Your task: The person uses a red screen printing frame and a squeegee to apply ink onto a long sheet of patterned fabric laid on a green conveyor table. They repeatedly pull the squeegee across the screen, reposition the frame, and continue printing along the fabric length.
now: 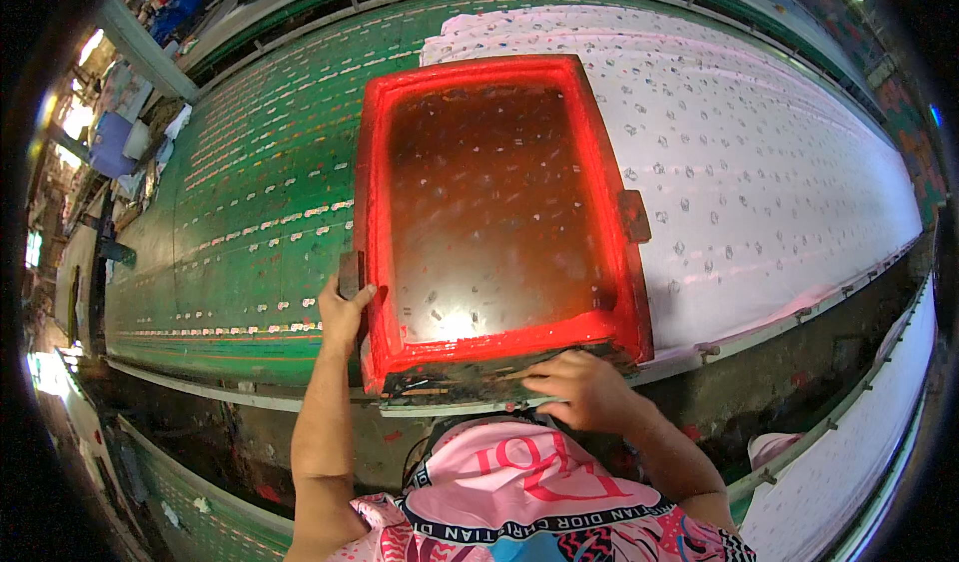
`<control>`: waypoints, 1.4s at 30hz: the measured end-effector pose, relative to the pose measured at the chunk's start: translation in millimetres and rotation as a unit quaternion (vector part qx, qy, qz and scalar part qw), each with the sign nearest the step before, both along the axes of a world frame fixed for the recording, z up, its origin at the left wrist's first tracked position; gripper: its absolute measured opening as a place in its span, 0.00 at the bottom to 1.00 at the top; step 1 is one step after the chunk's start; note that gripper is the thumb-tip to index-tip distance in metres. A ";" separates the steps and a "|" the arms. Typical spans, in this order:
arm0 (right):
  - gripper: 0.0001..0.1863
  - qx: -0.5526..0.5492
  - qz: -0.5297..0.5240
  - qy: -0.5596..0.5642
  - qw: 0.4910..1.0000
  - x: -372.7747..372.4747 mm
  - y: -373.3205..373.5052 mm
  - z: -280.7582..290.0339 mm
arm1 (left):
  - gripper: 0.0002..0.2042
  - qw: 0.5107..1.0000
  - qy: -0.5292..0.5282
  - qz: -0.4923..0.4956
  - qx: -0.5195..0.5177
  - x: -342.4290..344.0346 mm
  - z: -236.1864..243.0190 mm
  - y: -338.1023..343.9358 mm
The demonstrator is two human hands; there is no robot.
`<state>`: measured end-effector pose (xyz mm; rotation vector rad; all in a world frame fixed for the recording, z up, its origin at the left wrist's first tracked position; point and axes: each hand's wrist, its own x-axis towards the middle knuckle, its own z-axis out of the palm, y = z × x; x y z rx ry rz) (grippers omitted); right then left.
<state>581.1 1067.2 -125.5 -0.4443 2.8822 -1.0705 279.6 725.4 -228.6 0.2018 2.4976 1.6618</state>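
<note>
In front of me stands a screen printing frame (494, 212) with a bright red, wet-looking border and a dark brown, glossy mesh. It straddles the green printing table (250, 232) and the edge of a pale pink patterned cloth (739, 192). My left hand (345, 307) grips the frame's left side just below a dark block, its thumb over the red rim. Against the near side of the frame, my right hand (579, 387) has its fingers bent and closed. What lies between those fingers is hidden.
A pale rail (250, 395) runs along the table's near edge. Behind me on the right is another table with white cloth (839, 482); a green one (200, 492) lies at lower left. A post (145, 47) and clutter stand at far left.
</note>
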 end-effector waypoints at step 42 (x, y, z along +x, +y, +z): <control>0.19 0.178 -0.114 -0.166 0.963 -54.9 -55.8 -2.2 | 0.21 0.967 0.113 0.034 -0.226 -67.0 -0.8 21.9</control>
